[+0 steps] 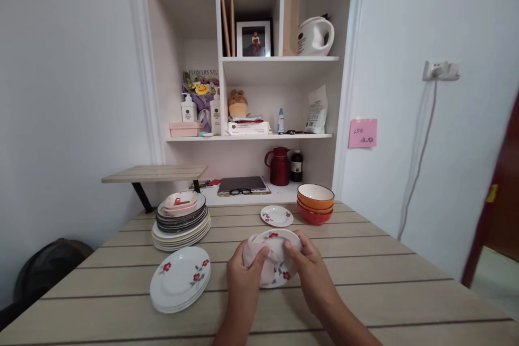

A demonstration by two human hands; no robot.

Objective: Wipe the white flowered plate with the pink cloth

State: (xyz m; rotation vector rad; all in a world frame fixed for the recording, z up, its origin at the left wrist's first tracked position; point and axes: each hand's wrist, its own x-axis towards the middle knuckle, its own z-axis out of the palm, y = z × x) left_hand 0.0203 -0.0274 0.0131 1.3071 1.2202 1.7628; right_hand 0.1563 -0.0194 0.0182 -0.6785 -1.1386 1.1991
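Observation:
Both of my hands hold a small white plate (279, 237) with red flowers, tilted up above the slatted table. My left hand (250, 262) is closed on a pale pink cloth (253, 248), pressing it against the plate's left side. Around the plate's right rim my right hand (306, 259) is closed, its thumb on the face. Left of my hands lies a stack of larger flowered plates (180, 278). Just beyond, a small flowered plate (276, 215) rests flat on the table. Part of the held plate is hidden by the cloth and fingers.
At the back left stands a tall stack of dark and white plates (182, 223) topped with small pink-edged dishes (180, 201). Orange and red bowls (315, 204) are stacked at the back right. Behind are a red jug (279, 166), a dark bottle (297, 166) and a laptop (242, 184).

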